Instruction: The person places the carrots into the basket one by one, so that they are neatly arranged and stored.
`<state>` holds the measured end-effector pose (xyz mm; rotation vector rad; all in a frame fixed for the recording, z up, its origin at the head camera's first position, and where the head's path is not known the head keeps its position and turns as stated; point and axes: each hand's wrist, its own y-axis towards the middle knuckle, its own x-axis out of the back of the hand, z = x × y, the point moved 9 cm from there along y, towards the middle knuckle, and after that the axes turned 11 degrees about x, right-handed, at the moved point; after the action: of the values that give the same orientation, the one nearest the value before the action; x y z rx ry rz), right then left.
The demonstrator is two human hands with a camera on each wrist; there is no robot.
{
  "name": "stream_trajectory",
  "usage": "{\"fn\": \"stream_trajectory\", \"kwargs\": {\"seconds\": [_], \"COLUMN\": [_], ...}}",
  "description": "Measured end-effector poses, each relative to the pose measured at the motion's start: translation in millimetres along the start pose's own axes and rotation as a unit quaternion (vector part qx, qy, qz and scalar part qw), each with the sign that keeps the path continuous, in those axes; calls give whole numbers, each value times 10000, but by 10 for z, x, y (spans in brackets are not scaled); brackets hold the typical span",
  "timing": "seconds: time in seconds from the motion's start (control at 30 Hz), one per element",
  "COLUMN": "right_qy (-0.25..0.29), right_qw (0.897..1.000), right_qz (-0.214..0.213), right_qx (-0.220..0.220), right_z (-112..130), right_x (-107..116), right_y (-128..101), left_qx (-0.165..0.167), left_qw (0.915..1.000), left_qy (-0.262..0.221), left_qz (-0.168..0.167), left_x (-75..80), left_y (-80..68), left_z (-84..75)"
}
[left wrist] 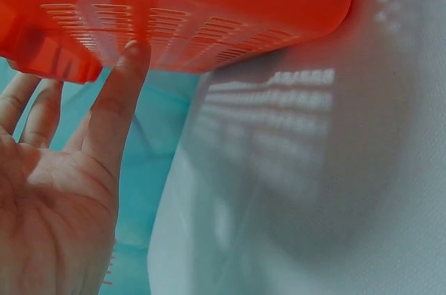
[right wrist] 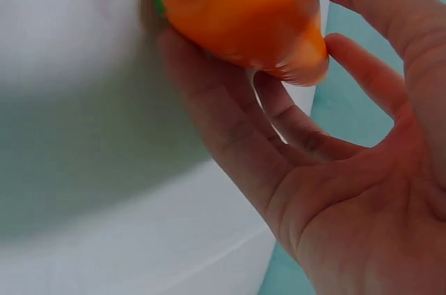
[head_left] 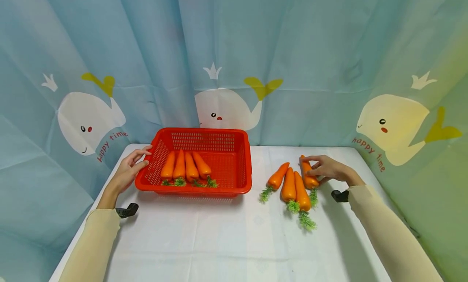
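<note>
table: white cloth (head_left: 219, 241); backdrop: blue curtain (head_left: 256, 38) with white whale prints (head_left: 226, 109)

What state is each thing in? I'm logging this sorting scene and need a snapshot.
Basket: upright on the table, holding four carrots.
Carrots in basket: lying side by side, greens toward the person.
Loose carrots: three lying on the table, right of the basket.
Held carrot: gripped by the right hand, beside the loose ones.
Left hand: open, fingers touching the basket's left wall.
</note>
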<state>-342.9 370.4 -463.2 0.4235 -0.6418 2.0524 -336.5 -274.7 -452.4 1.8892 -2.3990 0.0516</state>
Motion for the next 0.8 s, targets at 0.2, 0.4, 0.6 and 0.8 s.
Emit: {"fn": "stream_trajectory", "kwargs": {"seconds": [0.2, 0.4, 0.6, 0.8], "right_qy": [106, 98, 284, 318], "right_qw": [9993, 9973, 9927, 9864], "right_qz": [-77, -289, -624, -1034], "right_qx": [353, 675, 991, 1239], "right_z": [131, 332, 564, 709], "right_x": [94, 250, 396, 528], "right_y": [-100, -269, -452, -590], "left_qx": [31, -41, 49, 134], "left_qw": [10000, 9999, 9998, 9995], "left_qy": [-18, 113, 181, 245], "left_qz": [-27, -50, -99, -131], "left_x": [5, 5, 15, 19], "left_y": [10, 13, 21, 25], "left_z": [12, 3, 23, 30]}}
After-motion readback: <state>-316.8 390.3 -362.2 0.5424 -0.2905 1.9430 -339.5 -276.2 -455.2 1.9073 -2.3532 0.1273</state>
